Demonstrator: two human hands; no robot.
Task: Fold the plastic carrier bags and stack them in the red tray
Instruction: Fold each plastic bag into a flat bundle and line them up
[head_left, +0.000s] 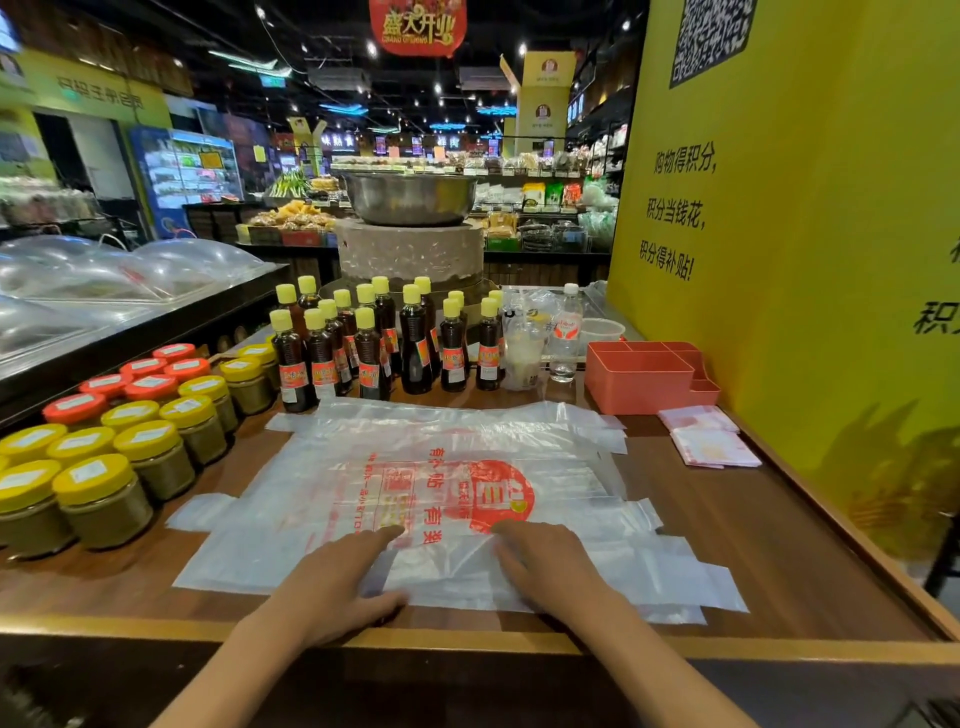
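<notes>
Head view. Loose pile of clear carrier bags (447, 499) with red print lies spread flat on the wooden counter (779, 545), frame centre, several layers overlapping. Left hand (332, 577) at about 7 o'clock of the pile, fingers straight, palm down on the top bag, thumb near the bag's near edge. Right hand (550, 566) at about 5 o'clock, also flat and relaxed on the plastic, grasping nothing. Both look to be pressing or smoothing.

Step, as a judgement: flattening the top bag before its first fold; no fold made in it yet. Next move likely calls for pinching one edge or side and bringing it over the middle, while the other hand pins the slippery sheet so lower layers don't drag along.

Red tray (644, 379) sits at 1 o'clock of the pile, well apart, nothing visible in the compartments facing the camera. Two small folded packets (711, 441) lie just below it at 2 o'clock, probably finished bags, not in the tray.

Hard to tell: how many bags are in the pile, which edges belong to the top one, tray's far compartments. Forearms cut off at the bottom edge.
</notes>
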